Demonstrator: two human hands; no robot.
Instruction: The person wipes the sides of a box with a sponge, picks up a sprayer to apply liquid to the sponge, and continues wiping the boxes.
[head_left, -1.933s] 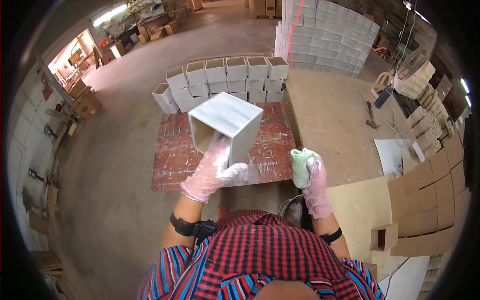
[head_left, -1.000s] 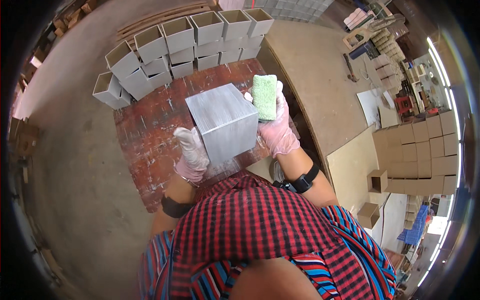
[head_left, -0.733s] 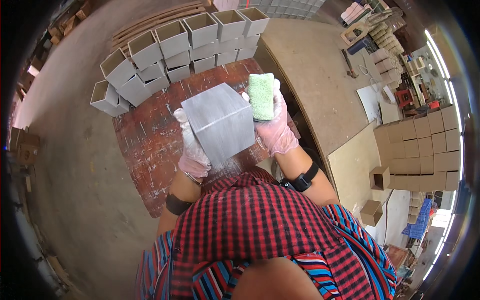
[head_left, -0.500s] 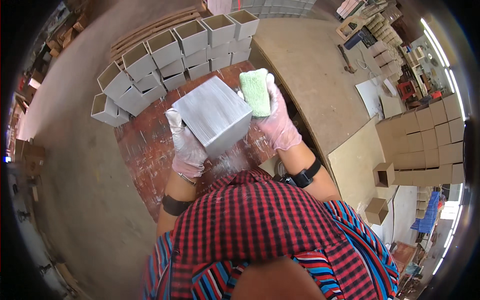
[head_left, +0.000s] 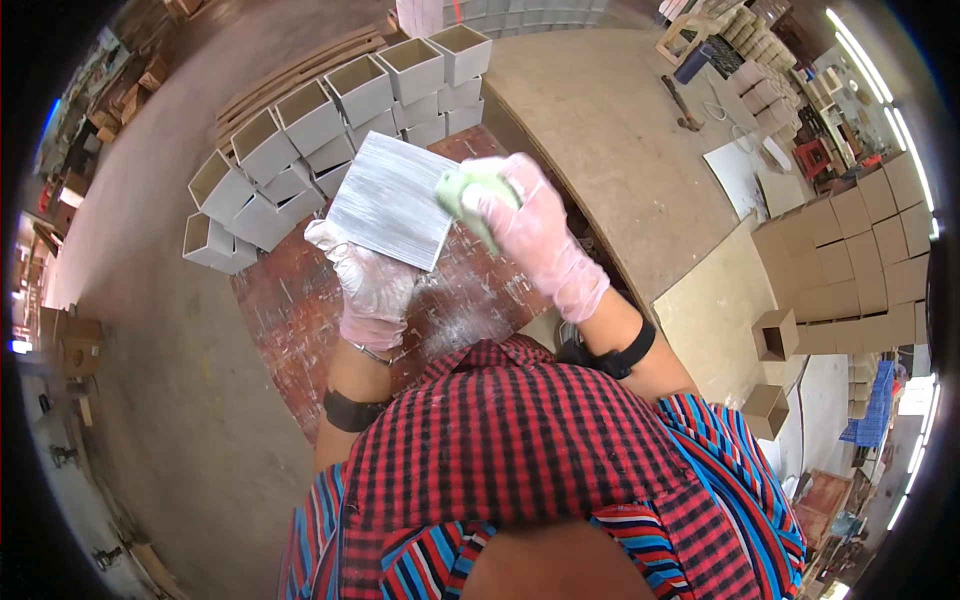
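Note:
My left hand (head_left: 370, 285), in a clear glove whitened with residue, grips a square box (head_left: 392, 195) at its near left side. The face turned up to me is grey with streaky white brush-like marks. In my right hand (head_left: 530, 225), also gloved, is a pale green sponge (head_left: 468, 200), squeezed between thumb and fingers. The sponge lies at the box's right edge; whether it presses on the face I cannot tell. Both are above a worn red-brown tabletop (head_left: 290, 320) with white smears.
Stacked whitish open boxes (head_left: 365, 90) curve along the table's far edge. To the right is a brown board surface (head_left: 590, 110) with a hammer (head_left: 682, 105) on it. Several brown boxes (head_left: 850, 240) are piled farther right. A wooden pallet (head_left: 290, 70) lies beyond the stack.
The box has turned and tilted in my left hand, shifting slightly left and away. My right hand has swung inward, bringing the sponge from beside the box to its right edge.

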